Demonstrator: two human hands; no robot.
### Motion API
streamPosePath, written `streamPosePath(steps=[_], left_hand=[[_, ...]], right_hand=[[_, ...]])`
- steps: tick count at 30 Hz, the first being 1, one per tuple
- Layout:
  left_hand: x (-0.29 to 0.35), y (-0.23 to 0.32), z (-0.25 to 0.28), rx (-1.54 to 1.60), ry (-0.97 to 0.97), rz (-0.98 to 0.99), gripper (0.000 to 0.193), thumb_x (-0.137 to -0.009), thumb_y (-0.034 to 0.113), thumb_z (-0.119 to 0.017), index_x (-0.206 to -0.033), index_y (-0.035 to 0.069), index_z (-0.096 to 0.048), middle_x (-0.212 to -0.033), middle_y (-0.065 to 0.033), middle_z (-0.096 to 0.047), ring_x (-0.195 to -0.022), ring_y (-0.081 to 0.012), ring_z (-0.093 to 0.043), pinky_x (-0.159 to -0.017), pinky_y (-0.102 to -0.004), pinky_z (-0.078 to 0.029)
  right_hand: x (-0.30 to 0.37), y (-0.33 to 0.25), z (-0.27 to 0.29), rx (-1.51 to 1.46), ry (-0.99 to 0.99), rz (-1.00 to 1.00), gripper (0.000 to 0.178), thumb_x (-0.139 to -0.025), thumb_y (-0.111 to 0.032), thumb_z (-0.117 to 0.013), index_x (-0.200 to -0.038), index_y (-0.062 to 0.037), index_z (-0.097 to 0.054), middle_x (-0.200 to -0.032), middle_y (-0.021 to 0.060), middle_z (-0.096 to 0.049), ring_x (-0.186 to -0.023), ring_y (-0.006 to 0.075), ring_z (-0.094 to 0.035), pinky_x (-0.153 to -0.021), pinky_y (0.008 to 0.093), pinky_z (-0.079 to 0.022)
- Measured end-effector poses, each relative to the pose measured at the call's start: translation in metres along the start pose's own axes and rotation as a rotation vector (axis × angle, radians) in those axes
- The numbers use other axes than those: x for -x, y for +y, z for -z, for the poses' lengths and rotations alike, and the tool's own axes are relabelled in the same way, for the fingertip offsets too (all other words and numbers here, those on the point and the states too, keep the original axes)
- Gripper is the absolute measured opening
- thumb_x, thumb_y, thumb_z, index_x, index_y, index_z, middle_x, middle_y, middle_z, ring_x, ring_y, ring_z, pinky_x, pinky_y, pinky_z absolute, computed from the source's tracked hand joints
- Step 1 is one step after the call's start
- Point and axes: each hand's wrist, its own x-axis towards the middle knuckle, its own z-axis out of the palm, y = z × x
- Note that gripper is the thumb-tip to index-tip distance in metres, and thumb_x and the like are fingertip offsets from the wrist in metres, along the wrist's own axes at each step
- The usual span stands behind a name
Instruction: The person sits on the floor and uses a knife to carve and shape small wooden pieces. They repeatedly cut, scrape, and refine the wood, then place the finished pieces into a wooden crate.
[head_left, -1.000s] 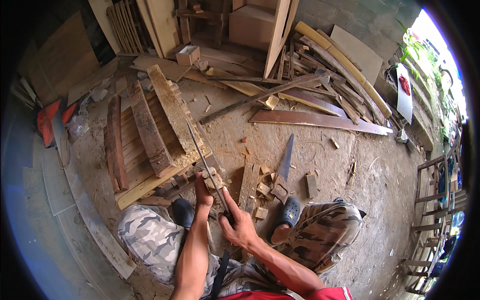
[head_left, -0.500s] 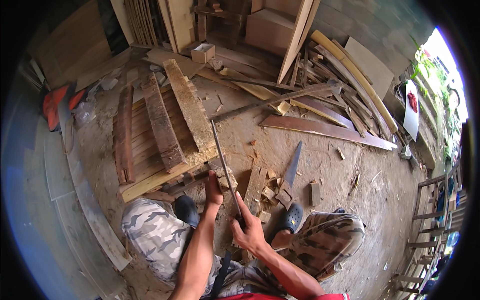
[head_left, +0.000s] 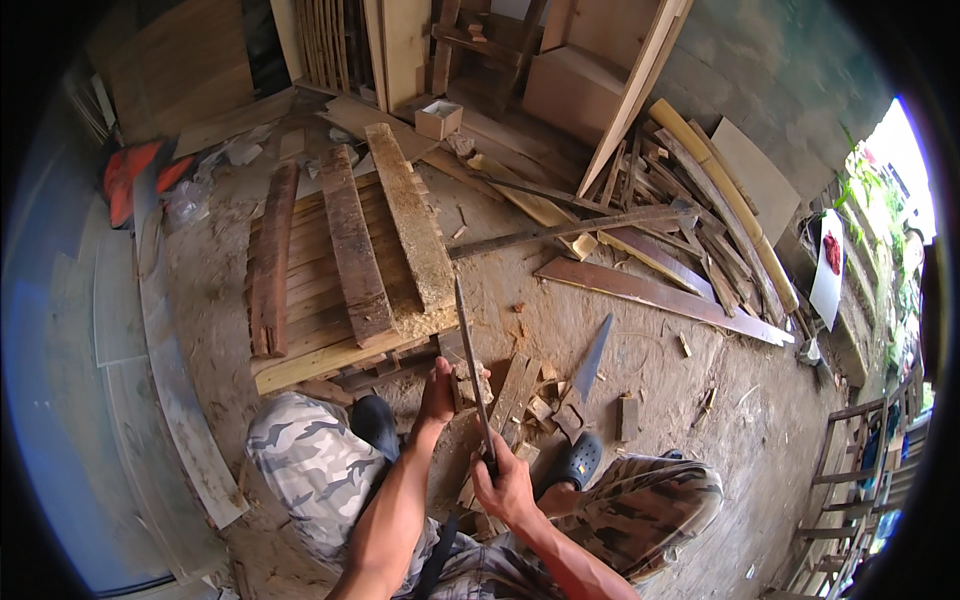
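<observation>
Right hand [head_left: 503,490] closed firmly round dark handle of tool [head_left: 471,355], long thin shaft pointing up and away. Left hand [head_left: 437,395] wrapped about wood block [head_left: 464,390], beyond and left of right hand; shaft crosses over block, contact hard to tell. Clog [head_left: 574,460] near right hand bears small yellow mark. Offcuts [head_left: 540,410] and handsaw [head_left: 593,354] on dusty floor [head_left: 770,365]. Planks [head_left: 357,255] on slatted platform [head_left: 325,367] ahead, leftward. Farther: scrap pile [head_left: 715,250], small box [head_left: 438,122], grey wall [head_left: 785,85].
</observation>
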Motion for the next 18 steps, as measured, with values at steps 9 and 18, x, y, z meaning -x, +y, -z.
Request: streamPosePath(steps=[9,18], left_hand=[[-0.014,-0.043,0.021,0.111,0.133,0.092,0.066,-0.104,0.059,-0.032,-0.094,0.002,-0.063,-0.078,-0.0101,-0.065,-0.067,-0.0236,-0.066,-0.064,-0.0376,-0.057],[-0.007,-0.026,0.006,0.184,0.084,0.179,0.067,-0.103,0.055,-0.031,-0.078,0.002,-0.064,-0.073,-0.0127,-0.064,-0.066,-0.022,-0.063,-0.065,-0.0338,-0.053]], right_hand=[[0.01,-0.023,0.004,0.002,-0.052,-0.215,0.06,-0.09,-0.011,-0.058,-0.148,-0.0094,-0.045,-0.076,0.0178,-0.067,-0.066,0.0221,-0.071,-0.064,0.0365,-0.056],[0.011,-0.014,-0.006,0.137,-0.093,-0.199,0.061,-0.089,-0.013,-0.058,-0.149,-0.0153,-0.045,-0.077,0.0228,-0.067,-0.07,0.0351,-0.071,-0.067,0.0426,-0.056]])
